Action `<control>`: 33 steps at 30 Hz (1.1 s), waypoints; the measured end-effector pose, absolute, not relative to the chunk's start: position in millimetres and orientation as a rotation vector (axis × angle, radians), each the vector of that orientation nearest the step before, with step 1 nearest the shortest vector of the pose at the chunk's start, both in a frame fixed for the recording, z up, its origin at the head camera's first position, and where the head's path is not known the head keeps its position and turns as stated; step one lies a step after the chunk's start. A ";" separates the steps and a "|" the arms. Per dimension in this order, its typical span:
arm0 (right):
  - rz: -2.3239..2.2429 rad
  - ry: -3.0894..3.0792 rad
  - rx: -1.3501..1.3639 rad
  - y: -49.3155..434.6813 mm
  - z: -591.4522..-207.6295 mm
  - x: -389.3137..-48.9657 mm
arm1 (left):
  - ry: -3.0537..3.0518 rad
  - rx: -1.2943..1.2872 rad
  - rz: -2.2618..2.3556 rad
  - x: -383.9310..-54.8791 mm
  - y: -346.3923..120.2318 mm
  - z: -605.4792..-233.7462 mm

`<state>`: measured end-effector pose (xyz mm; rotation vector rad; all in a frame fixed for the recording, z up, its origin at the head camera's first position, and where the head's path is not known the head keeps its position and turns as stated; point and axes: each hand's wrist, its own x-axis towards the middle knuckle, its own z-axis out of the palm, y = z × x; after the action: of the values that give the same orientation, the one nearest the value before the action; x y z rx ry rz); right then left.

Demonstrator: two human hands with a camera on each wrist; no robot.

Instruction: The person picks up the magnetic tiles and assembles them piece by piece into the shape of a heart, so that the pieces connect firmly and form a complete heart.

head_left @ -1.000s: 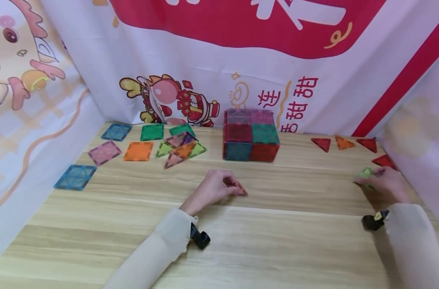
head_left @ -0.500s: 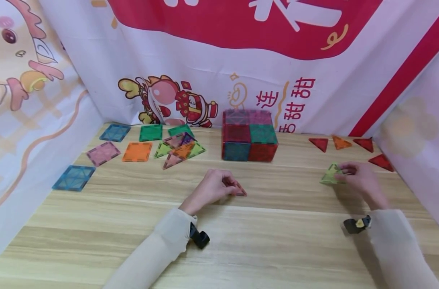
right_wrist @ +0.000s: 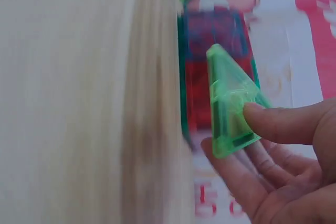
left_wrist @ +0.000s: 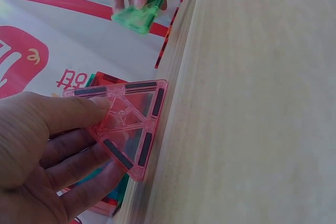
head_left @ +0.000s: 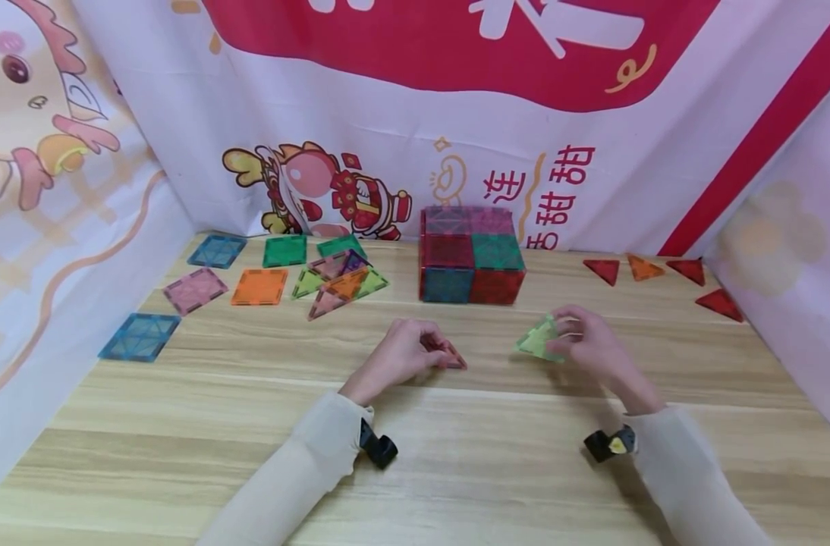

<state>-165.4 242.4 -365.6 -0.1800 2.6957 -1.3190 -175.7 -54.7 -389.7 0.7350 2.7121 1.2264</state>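
Observation:
My left hand pinches a pinkish-red triangular magnetic tile between thumb and fingers, holding it upright with one edge down near the wooden table. In the left wrist view, dark magnet strips show along its edges. To the right, my right hand pinches a light green triangular magnetic tile by one side; the same green tile looks tilted in the right wrist view. A short gap separates the two tiles. Behind them stands a box built of square tiles in red, blue, green and purple.
Several square tiles, among them an orange one and a large blue one, lie at the left. A pile of overlapping triangles lies beside them. Red triangles and an orange triangle lie back right, near the printed cloth.
My right hand has carried the green triangular tile leftward from the far right side of the table towards my left hand. The left hand and its pinkish-red tile have stayed in place.

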 end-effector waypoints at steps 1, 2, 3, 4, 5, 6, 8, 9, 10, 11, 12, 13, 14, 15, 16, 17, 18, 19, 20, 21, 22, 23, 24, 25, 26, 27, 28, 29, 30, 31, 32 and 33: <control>-1.359 2.668 -0.230 236.4 -366.8 -164.6 | 2.713 0.735 1.224 -175.7 -54.6 -389.6; -1.394 2.643 -0.275 230.6 -368.0 -163.9 | 2.715 0.733 1.223 -175.7 -54.5 -389.7; -1.436 2.612 -0.315 224.8 -368.6 -163.0 | 2.715 0.731 1.223 -175.7 -54.4 -389.7; -1.462 2.592 -0.344 219.0 -369.1 -162.6 | 2.715 0.729 1.224 -175.6 -54.3 -389.7; -1.495 2.567 -0.374 213.7 -369.9 -162.5 | 2.716 0.728 1.225 -175.5 -54.1 -389.5; -1.510 2.557 -0.388 208.7 -370.4 -162.4 | 2.715 0.729 1.225 -175.3 -54.1 -389.4; -1.548 2.525 -0.400 199.8 -371.5 -162.2 | 2.711 0.729 1.230 -175.2 -53.6 -389.5; -1.570 2.501 -0.398 196.0 -372.3 -162.3 | 2.709 0.728 1.231 -175.2 -53.4 -389.7; -1.589 2.481 -0.398 192.4 -373.4 -162.6 | 2.708 0.736 1.234 -175.1 -53.0 -389.8; -1.606 2.463 -0.407 189.2 -374.4 -162.6 | 2.709 0.744 1.233 -175.1 -52.7 -390.0; -1.619 2.453 -0.410 186.0 -376.0 -162.9 | 2.708 0.745 1.234 -175.3 -52.3 -390.4; -1.632 2.438 -0.418 182.9 -377.5 -163.0 | 2.708 0.743 1.237 -175.5 -51.9 -390.6; -1.641 2.430 -0.428 179.4 -379.0 -163.2 | 2.708 0.743 1.239 -175.4 -51.8 -390.7; -1.635 2.440 -0.443 176.2 -380.6 -163.3 | 2.710 0.746 1.240 -175.3 -51.6 -390.6; -1.627 2.450 -0.450 173.0 -382.1 -163.2 | 2.710 0.749 1.244 -175.2 -51.5 -390.2; -1.608 2.470 -0.461 170.1 -384.0 -163.5 | 2.709 0.747 1.246 -175.2 -51.6 -390.1; -1.588 2.492 -0.465 167.5 -385.9 -163.7 | 2.706 0.747 1.250 -175.1 -51.4 -389.8; -1.564 2.516 -0.468 165.5 -387.0 -163.6 | 2.705 0.754 1.252 -175.1 -51.3 -389.8; -1.538 2.544 -0.469 163.9 -388.0 -163.8 | 2.704 0.762 1.253 -175.1 -51.2 -389.6; -1.515 2.566 -0.457 162.6 -388.6 -163.7 | 2.703 0.769 1.257 -175.1 -51.0 -389.6; -1.499 2.579 -0.442 161.5 -389.0 -163.7 | 2.702 0.776 1.262 -175.2 -50.9 -389.8; -1.487 2.592 -0.435 160.6 -389.4 -163.9 | 2.702 0.779 1.263 -175.3 -50.8 -390.1; -1.479 2.601 -0.420 159.9 -389.4 -163.9 | 2.700 0.780 1.265 -175.3 -50.6 -390.1; -1.470 2.614 -0.408 159.1 -389.5 -164.2 | 2.700 0.782 1.267 -175.5 -50.6 -390.2; -1.460 2.627 -0.397 158.2 -389.8 -164.6 | 2.702 0.782 1.268 -175.5 -50.6 -390.1; -1.451 2.642 -0.385 157.4 -390.3 -164.9 | 2.705 0.786 1.266 -175.6 -50.6 -390.2; -1.442 2.657 -0.387 157.1 -391.2 -165.7 | 2.704 0.788 1.265 -175.7 -50.7 -390.1; -1.440 2.667 -0.388 156.7 -391.9 -166.2 | 2.703 0.788 1.261 -175.7 -50.7 -389.9; -1.437 2.675 -0.386 156.5 -392.7 -166.6 | 2.708 0.795 1.251 -175.6 -50.8 -389.8; -1.438 2.680 -0.389 156.3 -393.6 -167.2 | 2.713 0.804 1.243 -175.4 -50.9 -389.5; -1.442 2.677 -0.392 156.2 -394.5 -167.8 | 2.719 0.811 1.235 -175.0 -51.0 -389.3; -1.444 2.673 -0.390 156.1 -395.3 -168.1 | 2.720 0.813 1.230 -174.5 -50.9 -389.0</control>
<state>-168.1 156.1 -395.3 -0.3897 2.6735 -1.4443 -174.5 -50.9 -389.0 0.8134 2.7196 1.2299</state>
